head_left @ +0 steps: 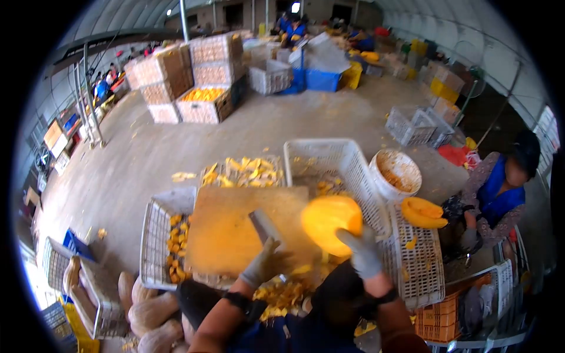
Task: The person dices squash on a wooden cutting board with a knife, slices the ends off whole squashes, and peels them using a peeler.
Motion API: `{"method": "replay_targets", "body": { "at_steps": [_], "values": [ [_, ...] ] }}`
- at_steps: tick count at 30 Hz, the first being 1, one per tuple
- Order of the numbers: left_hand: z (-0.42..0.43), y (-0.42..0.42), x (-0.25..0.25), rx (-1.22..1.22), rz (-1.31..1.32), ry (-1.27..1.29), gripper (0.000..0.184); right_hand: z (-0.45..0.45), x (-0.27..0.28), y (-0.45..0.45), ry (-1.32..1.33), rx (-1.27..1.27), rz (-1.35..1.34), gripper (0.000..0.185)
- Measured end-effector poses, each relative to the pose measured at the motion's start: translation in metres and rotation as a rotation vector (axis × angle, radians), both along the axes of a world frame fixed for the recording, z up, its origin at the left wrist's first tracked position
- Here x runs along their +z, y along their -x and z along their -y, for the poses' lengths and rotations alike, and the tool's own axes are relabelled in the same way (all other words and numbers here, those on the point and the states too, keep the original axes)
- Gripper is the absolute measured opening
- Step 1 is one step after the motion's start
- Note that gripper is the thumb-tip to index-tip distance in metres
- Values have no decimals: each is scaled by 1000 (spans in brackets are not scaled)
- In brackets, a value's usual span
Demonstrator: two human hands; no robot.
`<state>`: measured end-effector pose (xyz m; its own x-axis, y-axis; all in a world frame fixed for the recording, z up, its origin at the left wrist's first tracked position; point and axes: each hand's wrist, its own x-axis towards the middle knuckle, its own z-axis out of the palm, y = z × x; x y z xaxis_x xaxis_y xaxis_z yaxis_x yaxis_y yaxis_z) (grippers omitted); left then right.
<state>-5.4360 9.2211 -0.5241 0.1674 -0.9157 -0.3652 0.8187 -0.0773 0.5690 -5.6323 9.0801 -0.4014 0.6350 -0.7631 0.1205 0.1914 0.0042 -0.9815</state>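
Observation:
A peeled yellow-orange pumpkin piece (331, 223) is gripped at its lower right side by my gloved right hand (364, 253), above the right edge of a wooden board (235, 215). My gloved left hand (268, 265) is at the board's front edge, its thumb raised and fingers stretched to the right. Close to that thumb, a broad grey knife blade (263, 226) slants across the board; its handle does not show. Yellow peelings (285, 294) lie below, between my legs.
Orange chunks fill part of the left crate (154, 238). Behind the board are a crate of peelings (244, 172), a large crate (359, 170) and a white bucket (395, 175). Whole pumpkins (154, 312) lie lower left. A co-worker (500, 188) sits right, near a pumpkin half (422, 213).

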Motion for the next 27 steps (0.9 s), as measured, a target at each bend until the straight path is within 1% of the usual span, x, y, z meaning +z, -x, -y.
{"method": "replay_targets", "body": {
  "at_steps": [1, 2, 3, 4, 5, 6, 7, 8, 10, 11, 13, 14, 16, 17, 19, 20, 22, 23, 24, 26, 27],
  "values": [
    [10, 10, 0, 74, -14, 156, 59, -16, -20, -29, -87, 23, 126, 38],
    [14, 14, -4, 159, -24, 297, 66, -35, -35, -51, -192, 80, 161, 41],
    [8, 6, -13, 253, -24, 425, 73, -57, -52, -72, -266, 82, 162, 42],
    [-4, -12, -30, 345, -118, 370, 77, -77, -75, -88, -296, 119, 72, 43],
    [-16, -32, -46, 443, -205, 318, 81, -92, -80, -97, -167, 199, -47, 45],
    [-33, -48, -56, 439, -192, 288, 83, -106, -104, -108, -261, 277, -38, 43],
    [-43, -61, -60, 456, -260, 360, 79, -117, -120, -118, -293, 286, 34, 45],
    [-52, -76, -68, 513, -195, 271, 76, -123, -128, -128, -312, 284, 112, 46],
    [-67, -100, -93, 602, -66, 98, 71, -116, -132, -132, -137, 360, -267, 51],
    [-69, -109, -101, 669, 200, -71, 69, -109, -133, -131, -36, 404, -458, 54],
    [-73, -126, -112, 767, 744, -402, 67, -97, -147, -127, 393, 303, -849, 56],
    [-72, -125, -93, 699, 1225, -807, 69, -92, -156, -124, 620, 252, -1037, 58],
    [-68, -131, -93, 671, 1325, -720, 73, -83, -173, -119, 818, 149, -1005, 60],
    [-66, -133, -93, 687, 1292, -698, 73, -82, -180, -118, 914, 96, -980, 62],
    [-57, -138, -93, 711, 1234, -644, 73, -85, -190, -121, 923, 202, -1050, 65],
    [-53, -139, -92, 688, 1288, -655, 73, -84, -193, -122, 928, 253, -1086, 67],
    [-49, -139, -92, 628, 1392, -687, 74, -71, -201, -120, 834, 247, -1088, 68],
    [-45, -142, -100, 604, 1325, -635, 75, -66, -201, -117, 783, 242, -1088, 69],
    [-44, -140, -103, 604, 1331, -671, 76, -60, -200, -112, 700, 221, -1060, 69],
    [-37, -130, -101, 605, 1344, -737, 78, -48, -174, -106, 535, 172, -1002, 68],
    [-34, -122, -100, 586, 1340, -783, 80, -47, -187, -102, 603, 64, -759, 57]
  ]
}}
